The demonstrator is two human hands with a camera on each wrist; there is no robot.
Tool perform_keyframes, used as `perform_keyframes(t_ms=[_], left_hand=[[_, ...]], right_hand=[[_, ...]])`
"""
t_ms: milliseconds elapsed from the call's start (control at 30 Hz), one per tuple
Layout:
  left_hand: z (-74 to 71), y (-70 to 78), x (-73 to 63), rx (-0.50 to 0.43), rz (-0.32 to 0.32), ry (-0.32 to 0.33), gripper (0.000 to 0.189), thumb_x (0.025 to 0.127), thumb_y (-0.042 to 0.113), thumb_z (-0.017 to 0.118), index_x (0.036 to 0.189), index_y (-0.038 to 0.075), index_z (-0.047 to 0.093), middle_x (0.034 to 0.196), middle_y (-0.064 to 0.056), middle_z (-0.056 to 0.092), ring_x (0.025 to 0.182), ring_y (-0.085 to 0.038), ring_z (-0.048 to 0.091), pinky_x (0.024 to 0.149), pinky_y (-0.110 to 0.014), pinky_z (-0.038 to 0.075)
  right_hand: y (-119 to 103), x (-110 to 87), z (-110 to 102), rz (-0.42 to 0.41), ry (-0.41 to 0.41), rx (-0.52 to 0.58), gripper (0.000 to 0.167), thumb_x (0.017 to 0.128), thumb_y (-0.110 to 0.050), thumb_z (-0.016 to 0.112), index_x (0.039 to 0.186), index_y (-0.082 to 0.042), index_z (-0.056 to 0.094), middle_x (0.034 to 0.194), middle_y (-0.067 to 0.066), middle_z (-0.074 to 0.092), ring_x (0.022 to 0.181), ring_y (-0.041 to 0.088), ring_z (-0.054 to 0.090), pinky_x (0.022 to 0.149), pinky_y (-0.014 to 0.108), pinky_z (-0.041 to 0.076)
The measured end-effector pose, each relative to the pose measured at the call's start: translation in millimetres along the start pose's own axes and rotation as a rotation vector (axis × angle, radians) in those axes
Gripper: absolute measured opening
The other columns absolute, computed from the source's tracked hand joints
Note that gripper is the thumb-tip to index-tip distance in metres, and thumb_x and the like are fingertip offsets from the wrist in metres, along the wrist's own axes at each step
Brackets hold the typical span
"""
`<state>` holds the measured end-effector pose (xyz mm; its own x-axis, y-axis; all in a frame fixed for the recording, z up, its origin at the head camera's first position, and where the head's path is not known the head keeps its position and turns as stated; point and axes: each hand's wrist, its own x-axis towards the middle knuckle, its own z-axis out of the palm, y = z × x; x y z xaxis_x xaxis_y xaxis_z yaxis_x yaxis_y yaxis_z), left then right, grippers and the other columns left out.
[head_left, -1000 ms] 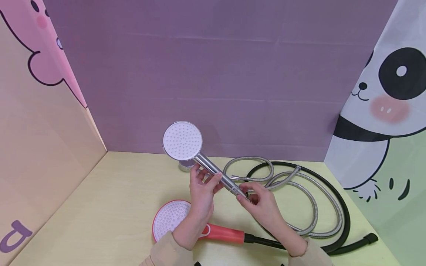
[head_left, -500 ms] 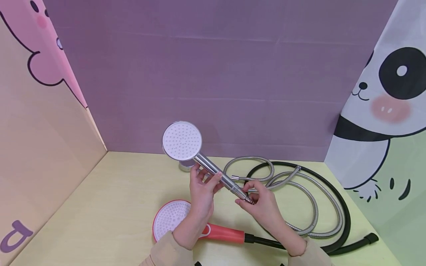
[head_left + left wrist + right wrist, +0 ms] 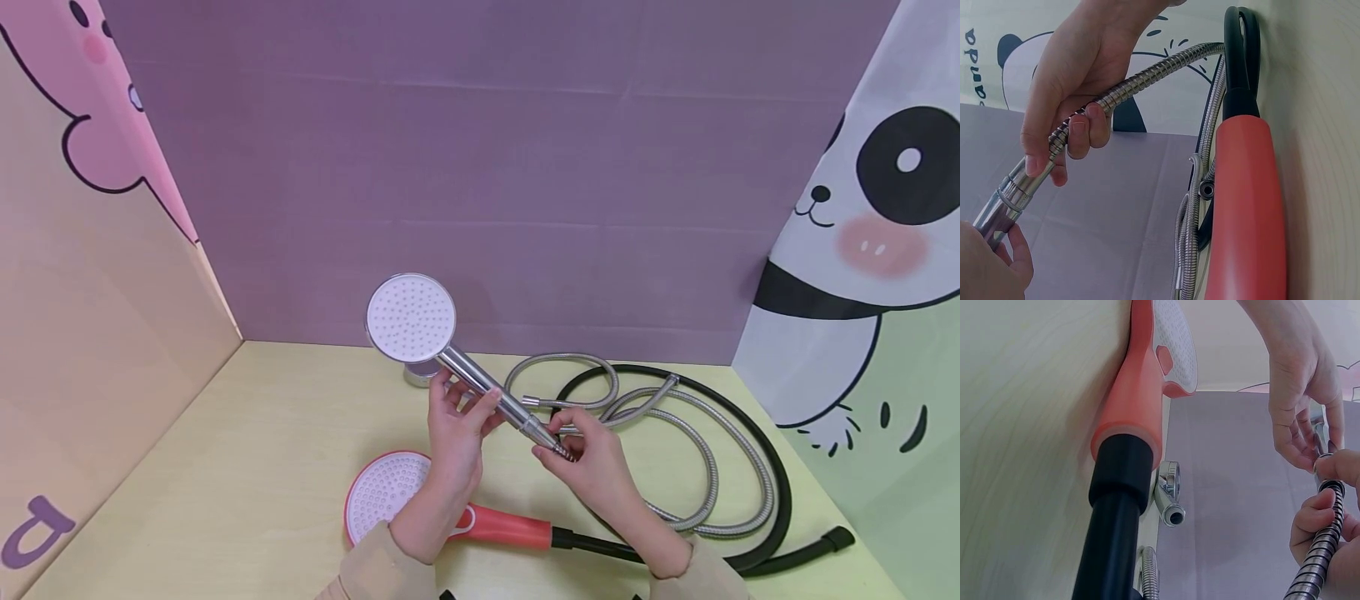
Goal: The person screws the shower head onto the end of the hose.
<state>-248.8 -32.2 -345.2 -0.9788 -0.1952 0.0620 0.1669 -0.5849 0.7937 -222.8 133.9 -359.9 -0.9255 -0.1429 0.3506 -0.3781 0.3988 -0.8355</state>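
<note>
Head view shows one chrome hand shower (image 3: 459,365), raised above the table and tilted, white face at the upper left; two hands are on the work: the left hand (image 3: 457,433) grips its handle, while the right hand (image 3: 592,458) pinches one ribbed metal hose (image 3: 1154,74) at the handle's lower end; two more shower heads make three in all: one red hand shower (image 3: 513,527) lying below the hands, joined to one black hose (image 3: 783,493), and one small chrome shower head (image 3: 1170,495) behind the left hand; further metal coils (image 3: 711,479) loop at the right, their number hard to count where they cross.

Pale wood-grain table (image 3: 262,467) lies beneath; a purple-grey wall (image 3: 480,167) stands behind it, with a pink cartoon panel on the left (image 3: 112,154) and a panda panel on the right (image 3: 922,500).

Left forearm hides part of the red shower; both beige sleeves (image 3: 393,567) are cut off at the bottom edge; the right fingers partly cover the hose joint, so whether it is fully fastened cannot be told.
</note>
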Motion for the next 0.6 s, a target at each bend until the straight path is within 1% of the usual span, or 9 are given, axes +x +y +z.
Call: perform_keyframes(t_ms=[100, 167, 333, 467, 600], left_hand=[[-0.2, -0.2, -0.3, -0.001, 0.001, 0.003, 0.058, 0.081, -0.009, 0.065, 0.128, 0.012, 0.038, 0.097, -0.003, 0.051, 0.079, -0.012, 0.06, 0.065, -0.029, 0.058], [-0.1, -0.3, -0.2, -0.002, 0.001, 0.004, 0.058, 0.081, -0.009, 0.065, 0.128, 0.012, 0.038, 0.097, -0.003, 0.051, 0.079, -0.012, 0.06, 0.065, -0.029, 0.058], [-0.2, -0.6, 0.0, -0.002, 0.003, 0.003, 0.058, 0.081, -0.009, 0.066, 0.127, 0.012, 0.038, 0.097, -0.003, 0.051, 0.079, -0.012, 0.06, 0.065, -0.029, 0.058], [-0.2, -0.2, -0.3, 0.004, 0.005, -0.003, 0.058, 0.081, -0.009, 0.066, 0.127, 0.013, 0.039, 0.098, -0.003, 0.051, 0.08, -0.012, 0.06, 0.066, -0.029, 0.058], [-0.3, 1.2, -1.2, 0.013, -0.003, -0.009, 0.059, 0.081, -0.008, 0.066, 0.128, 0.014, 0.038, 0.099, -0.003, 0.051, 0.081, -0.012, 0.06, 0.068, -0.03, 0.058]], right_hand=[[0.5, 0.1, -0.1, -0.008, -0.001, -0.002, 0.03, 0.074, -0.006, 0.079, 0.091, -0.011, 0.054, 0.066, 0.006, 0.063, 0.049, 0.002, 0.055, 0.04, 0.017, 0.034], [1.2, 0.5, -0.1, -0.013, 0.002, -0.007, 0.029, 0.074, -0.006, 0.079, 0.09, -0.011, 0.055, 0.07, 0.005, 0.063, 0.048, 0.001, 0.054, 0.039, 0.016, 0.033], [3.7, 1.3, 0.7, -0.031, 0.018, -0.005, 0.025, 0.074, -0.004, 0.078, 0.089, -0.011, 0.059, 0.087, 0.006, 0.059, 0.059, 0.002, 0.063, 0.044, 0.018, 0.045], [4.4, 1.1, 1.1, -0.058, 0.037, -0.007, 0.023, 0.074, -0.003, 0.077, 0.089, -0.01, 0.061, 0.089, 0.007, 0.058, 0.066, 0.004, 0.066, 0.049, 0.02, 0.052], [4.7, 1.7, 1.0, -0.078, 0.05, -0.05, 0.02, 0.075, -0.002, 0.076, 0.088, -0.009, 0.063, 0.089, 0.006, 0.059, 0.064, 0.004, 0.063, 0.051, 0.021, 0.053]])
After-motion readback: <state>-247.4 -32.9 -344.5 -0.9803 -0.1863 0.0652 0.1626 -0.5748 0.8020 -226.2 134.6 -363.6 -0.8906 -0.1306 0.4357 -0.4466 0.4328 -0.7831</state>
